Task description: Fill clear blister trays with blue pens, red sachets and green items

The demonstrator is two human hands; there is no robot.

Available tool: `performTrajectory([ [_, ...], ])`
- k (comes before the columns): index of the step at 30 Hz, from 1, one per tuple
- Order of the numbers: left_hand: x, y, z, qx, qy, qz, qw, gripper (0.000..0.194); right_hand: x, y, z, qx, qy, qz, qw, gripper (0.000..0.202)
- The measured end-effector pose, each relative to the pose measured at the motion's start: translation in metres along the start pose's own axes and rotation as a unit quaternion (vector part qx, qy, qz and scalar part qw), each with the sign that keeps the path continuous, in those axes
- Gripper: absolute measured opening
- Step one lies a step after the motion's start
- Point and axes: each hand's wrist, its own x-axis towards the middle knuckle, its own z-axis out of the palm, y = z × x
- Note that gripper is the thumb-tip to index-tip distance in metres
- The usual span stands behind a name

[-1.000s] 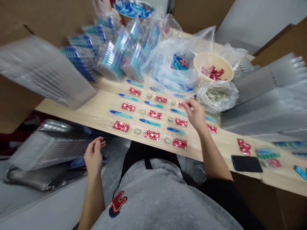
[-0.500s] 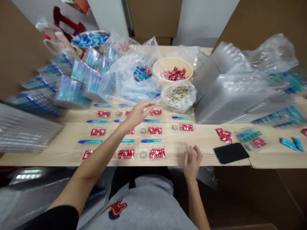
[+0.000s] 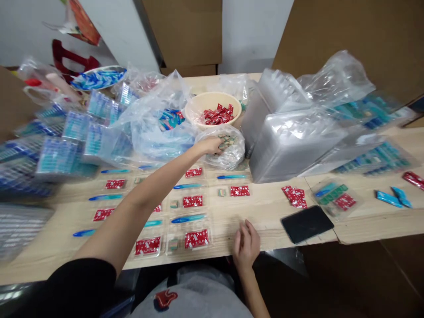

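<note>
Small greenish pieces (image 3: 228,141) lie in the clear bag (image 3: 233,158) just my side of the cream bowl (image 3: 212,98), at the fingertips of my left hand (image 3: 212,145); whether it grips any, I cannot tell. My right hand (image 3: 247,244), loose, nothing visibly held, is farther from the bowl.

Across the laid-out rows, eight blue pen-like sticks (image 3: 231,176), eight red packets (image 3: 240,191) and four small square pieces (image 3: 221,193) are counted, though more may be hidden from view. Elsewhere, one black phone (image 3: 307,224), one cream bowl (image 3: 194,107), one clear bag of pieces (image 3: 233,154) and two loose blue packets (image 3: 388,198) are seen.
</note>
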Motion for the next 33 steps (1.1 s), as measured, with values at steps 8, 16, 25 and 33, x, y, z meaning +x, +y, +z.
performTrajectory([
  [8,-0.003,0.010,-0.007,0.022,-0.012,-0.023,0.999,0.017,0.000,0.001,0.001,0.013,-0.006,-0.014,1.000,0.022],
  [16,-0.014,0.014,-0.005,0.019,0.016,-0.025,0.999,0.019,0.000,0.001,0.001,0.017,-0.008,-0.005,1.000,0.025],
  [25,-0.031,0.002,-0.001,-0.075,0.074,0.037,0.994,0.011,0.039,-0.004,-0.015,0.141,-0.030,0.032,0.989,0.028],
  [33,-0.056,0.010,-0.007,-0.328,0.224,0.038,0.917,0.018,0.197,-0.010,0.032,0.310,-0.070,0.063,0.946,0.020],
])
